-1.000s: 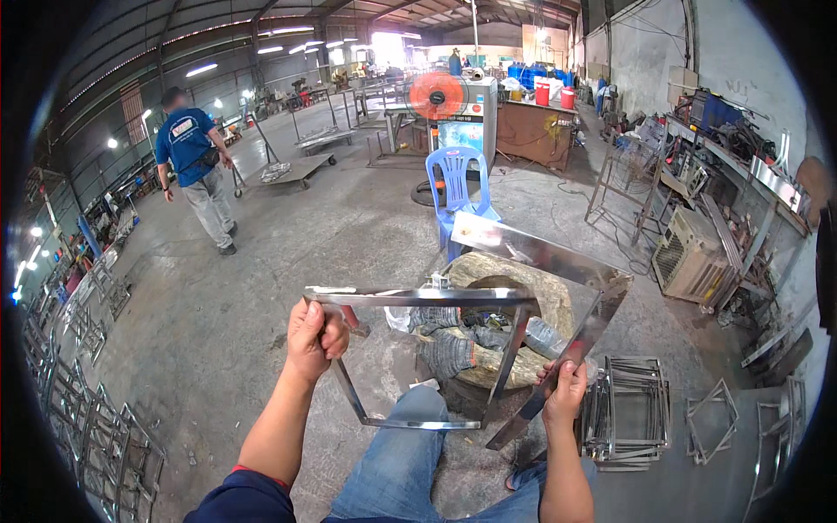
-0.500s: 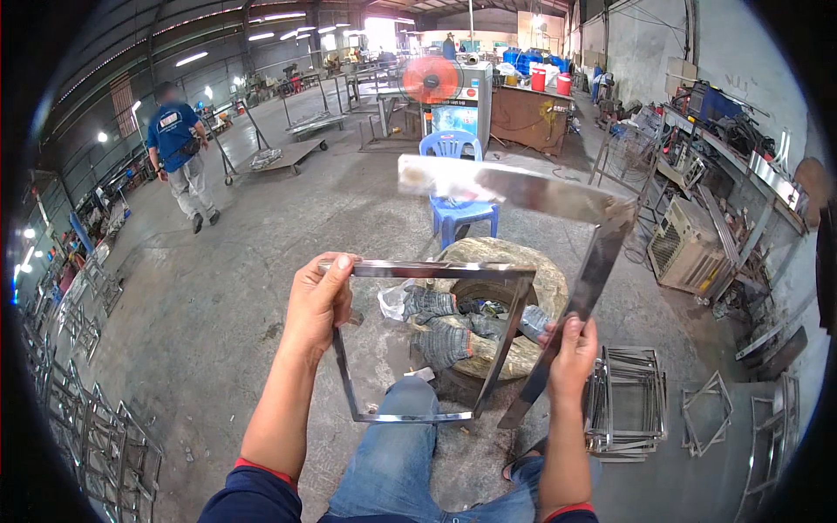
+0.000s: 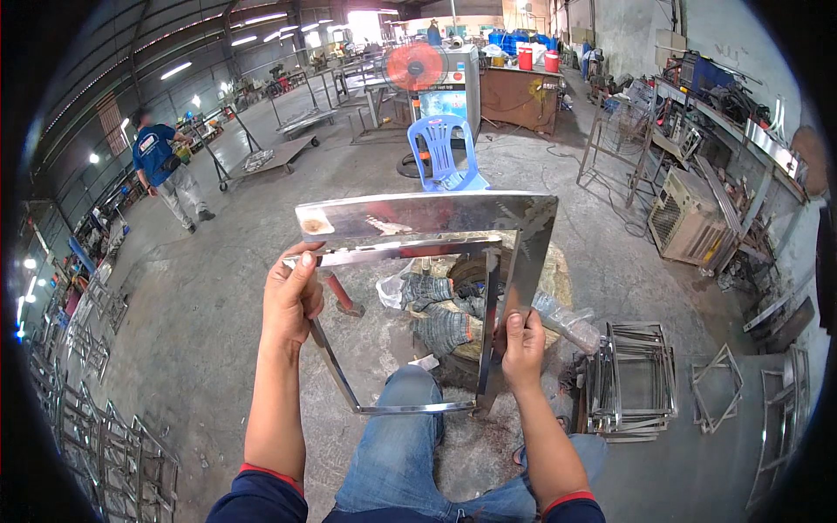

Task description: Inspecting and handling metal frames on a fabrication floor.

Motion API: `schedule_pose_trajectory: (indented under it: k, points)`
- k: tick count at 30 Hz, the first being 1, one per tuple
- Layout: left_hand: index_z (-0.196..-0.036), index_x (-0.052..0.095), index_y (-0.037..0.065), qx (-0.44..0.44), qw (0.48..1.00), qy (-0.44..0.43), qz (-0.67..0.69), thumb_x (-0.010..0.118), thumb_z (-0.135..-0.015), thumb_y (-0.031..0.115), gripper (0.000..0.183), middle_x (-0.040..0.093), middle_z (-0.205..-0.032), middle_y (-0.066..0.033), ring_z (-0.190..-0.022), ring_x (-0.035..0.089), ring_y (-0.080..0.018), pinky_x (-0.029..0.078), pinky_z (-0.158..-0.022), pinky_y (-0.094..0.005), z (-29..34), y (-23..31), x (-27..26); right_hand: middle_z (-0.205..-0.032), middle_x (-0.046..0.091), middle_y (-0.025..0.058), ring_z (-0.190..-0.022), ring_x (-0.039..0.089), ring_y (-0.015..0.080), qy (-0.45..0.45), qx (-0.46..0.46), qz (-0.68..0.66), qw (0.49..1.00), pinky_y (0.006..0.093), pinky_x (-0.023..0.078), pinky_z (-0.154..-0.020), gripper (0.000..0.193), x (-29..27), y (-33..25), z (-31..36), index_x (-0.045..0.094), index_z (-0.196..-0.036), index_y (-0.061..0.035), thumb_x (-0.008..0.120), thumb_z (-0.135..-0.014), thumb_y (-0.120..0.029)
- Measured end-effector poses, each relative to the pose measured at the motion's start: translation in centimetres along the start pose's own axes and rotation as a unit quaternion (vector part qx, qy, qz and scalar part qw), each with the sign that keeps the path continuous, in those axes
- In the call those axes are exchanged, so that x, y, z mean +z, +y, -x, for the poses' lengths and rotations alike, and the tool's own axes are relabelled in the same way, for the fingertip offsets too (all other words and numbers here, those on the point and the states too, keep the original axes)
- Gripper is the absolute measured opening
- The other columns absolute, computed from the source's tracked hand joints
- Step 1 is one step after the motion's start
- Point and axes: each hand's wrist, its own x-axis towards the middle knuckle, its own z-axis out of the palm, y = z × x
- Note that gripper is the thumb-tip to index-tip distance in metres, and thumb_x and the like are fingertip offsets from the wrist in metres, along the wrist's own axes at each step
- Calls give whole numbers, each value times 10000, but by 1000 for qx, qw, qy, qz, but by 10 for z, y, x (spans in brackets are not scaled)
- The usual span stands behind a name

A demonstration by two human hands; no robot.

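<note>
The grey concrete floor (image 3: 227, 305) carries nearly everything here. At the centre of the frame a round, yellowish block (image 3: 556, 275) sits on it, with grey gloves (image 3: 443, 331) lying on top. A blue plastic chair (image 3: 446, 150) stands above centre, a low cart (image 3: 283, 157) upper left, metal frames (image 3: 105, 462) lower left, a frame stack (image 3: 617, 383) lower right, and a beige box (image 3: 693, 218) further right.

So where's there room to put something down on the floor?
Mostly bare floor lies between the left hand and the metal frames at left, and between the blue chair and the person in blue. It's crowded beyond the held square frame, where grey gloves lie, and right of the right hand, where stacked frames stand.
</note>
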Motion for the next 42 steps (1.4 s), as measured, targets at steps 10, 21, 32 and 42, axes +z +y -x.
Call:
schedule_pose_trajectory:
  k: [10,21,32,42]
  points:
    - [-1005,572,111,-20,999,33,7,706,-908,343,285,312,-545,92,-416,255,-30,204,-392,-219,-2,0,-10,-700,489,-35,-679,432,68,-6,-36,116,993,254,383,-609,331,12,11,-4,566,-896,-20,574,-1012,-329]
    - [-1001,575,131,-32,996,81,19,715,-897,351,281,315,-556,97,-428,257,-30,205,-392,-212,-6,0,-19,-828,536,-27,-753,474,53,-81,9,151,985,231,405,-677,241,14,13,-3,553,-980,-35,540,-1035,-269]
    - [-1092,581,76,-57,996,61,27,749,-873,355,392,367,-588,72,-438,308,-39,241,-392,-212,-25,-12,-23,-695,488,-19,-633,436,67,-73,17,180,981,257,375,-571,286,11,23,-10,521,-961,-30,560,-1020,-307]
    - [-1003,568,150,-63,996,56,21,694,-914,382,278,293,-564,99,-437,248,-30,196,-399,-216,-34,-18,-29,-666,545,41,-639,530,110,-131,-19,206,970,292,439,-596,445,13,18,-14,507,-1069,50,685,-937,-337]
